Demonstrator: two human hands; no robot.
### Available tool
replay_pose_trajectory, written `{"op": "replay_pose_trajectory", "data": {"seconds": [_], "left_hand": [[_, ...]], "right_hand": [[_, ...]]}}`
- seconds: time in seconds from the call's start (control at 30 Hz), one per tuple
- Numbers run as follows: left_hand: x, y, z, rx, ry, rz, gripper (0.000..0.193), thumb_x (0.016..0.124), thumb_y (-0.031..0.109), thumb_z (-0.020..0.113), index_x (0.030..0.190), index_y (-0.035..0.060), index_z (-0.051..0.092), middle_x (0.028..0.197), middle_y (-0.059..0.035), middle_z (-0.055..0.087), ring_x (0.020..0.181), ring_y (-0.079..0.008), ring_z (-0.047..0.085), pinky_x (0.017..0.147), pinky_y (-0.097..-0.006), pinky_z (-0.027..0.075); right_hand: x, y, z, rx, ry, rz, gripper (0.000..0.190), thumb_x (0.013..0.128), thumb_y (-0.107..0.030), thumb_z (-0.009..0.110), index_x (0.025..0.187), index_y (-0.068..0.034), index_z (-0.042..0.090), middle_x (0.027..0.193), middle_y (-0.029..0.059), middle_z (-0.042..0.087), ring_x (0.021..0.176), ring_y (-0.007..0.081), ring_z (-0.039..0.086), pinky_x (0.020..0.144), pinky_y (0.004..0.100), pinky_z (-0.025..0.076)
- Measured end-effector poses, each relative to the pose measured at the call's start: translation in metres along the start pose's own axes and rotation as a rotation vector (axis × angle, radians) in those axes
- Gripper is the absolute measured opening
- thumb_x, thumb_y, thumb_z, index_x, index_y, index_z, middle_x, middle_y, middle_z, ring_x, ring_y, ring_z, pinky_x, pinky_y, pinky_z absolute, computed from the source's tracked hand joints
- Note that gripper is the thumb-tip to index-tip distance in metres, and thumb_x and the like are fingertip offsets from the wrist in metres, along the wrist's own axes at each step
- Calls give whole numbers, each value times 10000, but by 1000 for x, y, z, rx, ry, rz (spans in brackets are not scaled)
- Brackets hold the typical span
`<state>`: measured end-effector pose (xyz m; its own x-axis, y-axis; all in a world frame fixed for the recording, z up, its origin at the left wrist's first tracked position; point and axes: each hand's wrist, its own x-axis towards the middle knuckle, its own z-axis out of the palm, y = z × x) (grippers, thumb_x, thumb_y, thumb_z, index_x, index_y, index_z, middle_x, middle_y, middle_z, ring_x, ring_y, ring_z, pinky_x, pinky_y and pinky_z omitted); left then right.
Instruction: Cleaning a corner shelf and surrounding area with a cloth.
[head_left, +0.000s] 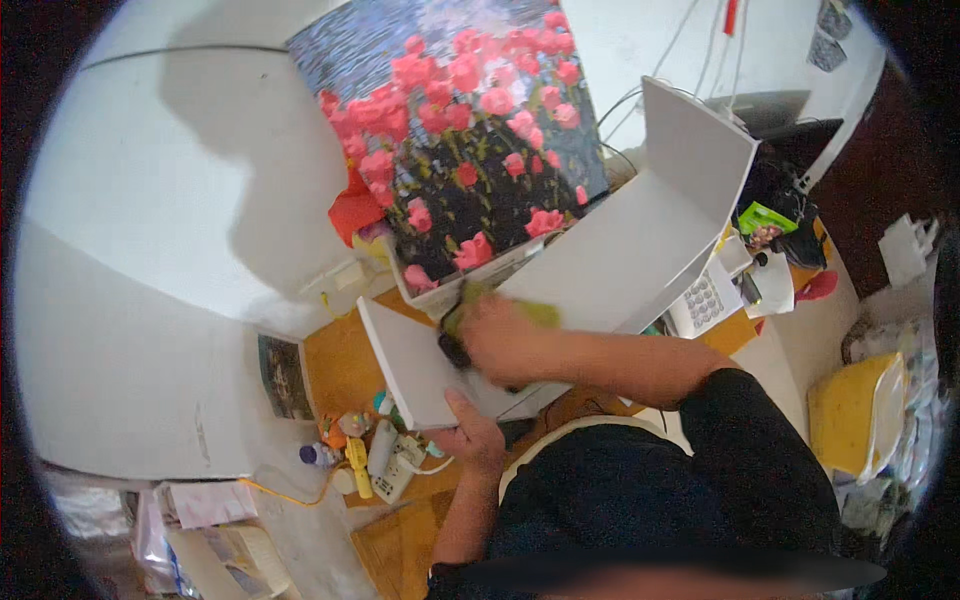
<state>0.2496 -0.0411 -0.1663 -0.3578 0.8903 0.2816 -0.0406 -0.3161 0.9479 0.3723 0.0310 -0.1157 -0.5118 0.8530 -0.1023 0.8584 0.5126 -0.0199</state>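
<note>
A white U-shaped board unit, perhaps a desktop shelf (622, 251), lies slanted before me, with an upright end panel at each end. My left hand (474, 436) grips the lower edge of the near-left end panel (394, 364), thumb on its inner face. Over the long board, close to that panel, my right hand (502, 341) is closed around a yellow-green and black object (541, 310). Motion blur and the fingers hide what kind of object it is.
Behind the unit, a painting of pink flowers (465, 135) leans on the white wall (135, 300). A power strip (394, 476) and small items crowd the wooden desk's left. Papers and a green packet (765, 219) are on the right, with a yellow-covered seat or cushion (855, 416) beyond.
</note>
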Motion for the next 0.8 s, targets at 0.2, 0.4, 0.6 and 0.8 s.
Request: {"op": "replay_pose_trajectory", "data": {"seconds": [0.2, 0.4, 0.6, 0.8], "left_hand": [[-1, 12, 9, 81, 12, 36, 432, 906, 92, 503, 1252, -106, 337, 1223, -230, 472, 1088, -291, 500, 916, -387, 427], [2, 13, 5, -15, -58, -13, 462, 909, 70, 494, 1301, -59, 285, 1263, -227, 434, 1108, -287, 486, 951, -397, 416], [0, 14, 10, 58, -28, 47, 417, 914, 74, 455, 1274, -82, 315, 1230, -234, 453, 1090, -289, 498, 921, -385, 428], [3, 9, 8, -4, -12, 9, 413, 907, 69, 470, 1264, -88, 334, 1212, -230, 472, 1077, -289, 509, 914, -385, 435]], "right_hand": [[-8, 22, 14, 55, 53, -143, 426, 674, -239, 623, 1070, -82, 611, 1096, 99, 574, 1051, 287, 521, 815, 438, 428], [-64, 110, -11, 40, -81, 316, 497, 662, -190, 599, 1149, -94, 567, 1144, 95, 575, 1028, 261, 556, 794, 429, 439], [-114, 142, -16, -203, 104, 585, 532, 727, -280, 636, 1180, -20, 531, 1250, 169, 514, 1115, 317, 495, 888, 430, 423], [-70, 72, -7, -41, 40, 392, 524, 729, -326, 615, 1108, 27, 537, 1110, 191, 538, 1100, 343, 476, 863, 444, 423]]}}
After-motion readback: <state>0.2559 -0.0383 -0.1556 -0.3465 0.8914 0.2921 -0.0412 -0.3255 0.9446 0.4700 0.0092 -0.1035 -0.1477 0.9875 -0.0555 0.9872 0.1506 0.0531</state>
